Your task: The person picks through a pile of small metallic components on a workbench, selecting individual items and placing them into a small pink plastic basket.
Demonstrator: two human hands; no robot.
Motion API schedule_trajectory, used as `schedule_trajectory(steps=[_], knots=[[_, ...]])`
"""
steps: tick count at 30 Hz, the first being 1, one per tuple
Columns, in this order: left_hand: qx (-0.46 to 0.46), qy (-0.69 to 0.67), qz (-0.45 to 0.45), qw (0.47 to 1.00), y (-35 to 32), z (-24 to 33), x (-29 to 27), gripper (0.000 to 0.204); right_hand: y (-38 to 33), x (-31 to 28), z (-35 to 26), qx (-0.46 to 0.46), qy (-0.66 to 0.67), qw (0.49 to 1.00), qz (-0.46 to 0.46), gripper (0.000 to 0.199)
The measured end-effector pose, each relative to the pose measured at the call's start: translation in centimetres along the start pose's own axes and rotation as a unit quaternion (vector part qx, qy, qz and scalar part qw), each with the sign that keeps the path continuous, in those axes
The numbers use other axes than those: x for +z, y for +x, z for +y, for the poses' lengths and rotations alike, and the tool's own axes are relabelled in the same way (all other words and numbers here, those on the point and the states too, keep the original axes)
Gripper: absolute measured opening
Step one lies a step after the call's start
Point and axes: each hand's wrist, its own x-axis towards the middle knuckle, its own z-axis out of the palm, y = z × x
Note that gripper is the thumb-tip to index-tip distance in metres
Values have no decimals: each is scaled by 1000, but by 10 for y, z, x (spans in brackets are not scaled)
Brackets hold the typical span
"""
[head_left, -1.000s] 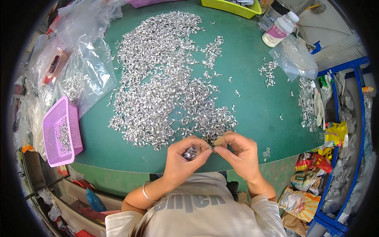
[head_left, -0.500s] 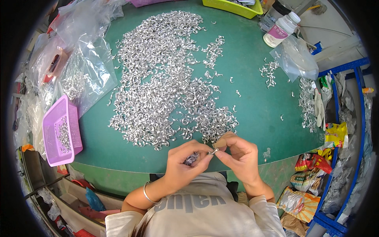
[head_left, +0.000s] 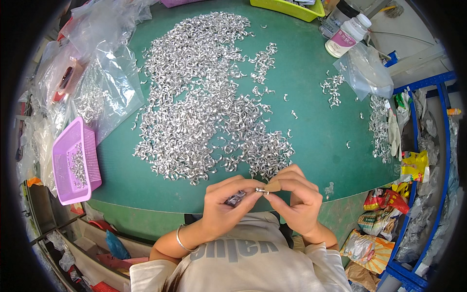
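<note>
I see a green counter (head_left: 316, 141) across mid-frame, silver metal pieces (head_left: 189, 109) heaped centre-left on it; at lower centre, the left hand (head_left: 218, 207) cups several more and, with the right hand (head_left: 300, 200), pinches one small piece (head_left: 260, 190).

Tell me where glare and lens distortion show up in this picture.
Head view: bright reflections streak the clear plastic bag; the metal pieces glint. Head view: the near edge of the green table bows, and the picture's corners turn black.

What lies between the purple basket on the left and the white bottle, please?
In the head view, mainly the large heap of small curved metal pieces lies between them, on the green tabletop.
</note>
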Motion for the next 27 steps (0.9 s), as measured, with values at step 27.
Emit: schedule_trajectory(steps=[27], knots=[[-32, 9, 8, 999, 7, -13, -2, 8, 45, -37, 74, 101, -243, 962, 76, 11]])
